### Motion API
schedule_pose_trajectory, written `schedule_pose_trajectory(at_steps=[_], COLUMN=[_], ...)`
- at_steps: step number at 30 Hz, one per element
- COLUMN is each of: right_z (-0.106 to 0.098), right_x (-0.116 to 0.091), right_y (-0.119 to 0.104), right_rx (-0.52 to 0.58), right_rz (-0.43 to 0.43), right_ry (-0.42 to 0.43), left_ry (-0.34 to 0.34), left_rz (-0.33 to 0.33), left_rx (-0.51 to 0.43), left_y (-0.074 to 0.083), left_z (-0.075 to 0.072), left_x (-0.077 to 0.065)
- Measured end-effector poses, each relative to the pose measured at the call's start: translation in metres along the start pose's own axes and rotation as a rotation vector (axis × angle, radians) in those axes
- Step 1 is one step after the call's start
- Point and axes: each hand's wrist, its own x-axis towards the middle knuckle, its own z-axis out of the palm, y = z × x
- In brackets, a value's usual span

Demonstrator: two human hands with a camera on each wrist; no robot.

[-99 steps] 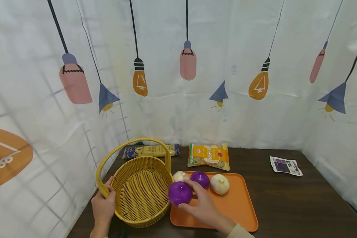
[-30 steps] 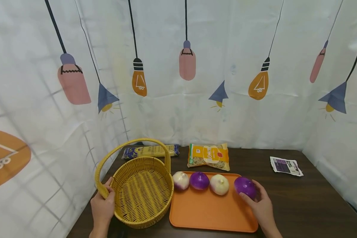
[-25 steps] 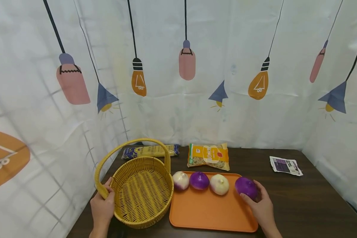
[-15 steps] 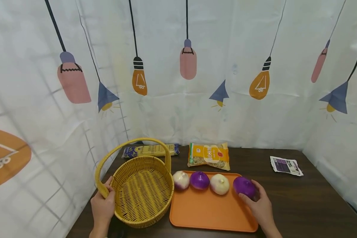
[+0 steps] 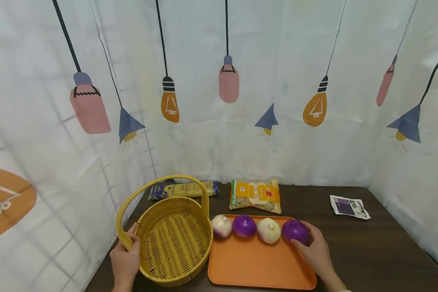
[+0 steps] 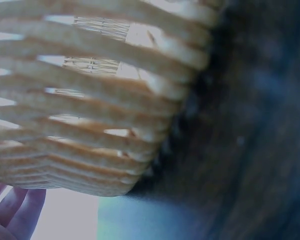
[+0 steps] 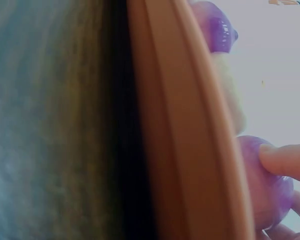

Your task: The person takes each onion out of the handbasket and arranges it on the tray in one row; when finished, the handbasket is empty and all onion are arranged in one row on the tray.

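My left hand (image 5: 125, 257) grips the yellow wicker basket (image 5: 184, 276) where its handle meets the left rim; in the left wrist view, fingers (image 6: 27, 212) show beside the woven wall. The basket holds nothing. With thumb and fingers, my right hand (image 5: 316, 252) holds a shiny purple onion (image 5: 293, 231) at the right end of a row on the orange tray (image 5: 259, 265). Left of it sit a whitish onion (image 5: 269, 230), another purple onion (image 5: 244, 226) and a white-and-purple onion (image 5: 222, 226) near the basket. The tray edge partly hides the held onion in the right wrist view.
Behind the basket lies a long blue-and-yellow packet (image 5: 184, 190). An orange bag of grain-like food (image 5: 255, 195) lies behind the tray. A small purple-and-white sachet (image 5: 349, 207) is at the right of the dark table (image 5: 372, 247). A patterned curtain (image 5: 204, 150) encloses the back and sides.
My right hand has carried the purple onion from beside the basket to the tray's right end, then shifted it slightly left against the row. My left hand has stayed on the basket.
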Motion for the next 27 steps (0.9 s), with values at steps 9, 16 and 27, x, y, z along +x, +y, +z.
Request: schedule_pose_trajectory(at_steps=[9, 16, 27], right_z=[-0.001, -0.002, -0.054], right_x=[0.004, 0.003, 0.018], right_y=[0.000, -0.005, -0.037], right_rx=[-0.008, 0.030, -0.121], right_rz=[-0.021, 0.018, -0.182], right_ry=[-0.013, -0.071, -0.101], left_ry=[0.015, 0.025, -0.096], left_rz=[0.046, 0.038, 0.066], left_rx=[0.001, 0.036, -0.030], left_y=[0.002, 0.002, 0.059], left_z=[0.001, -0.005, -0.058], left_x=[0.002, 0.003, 0.004])
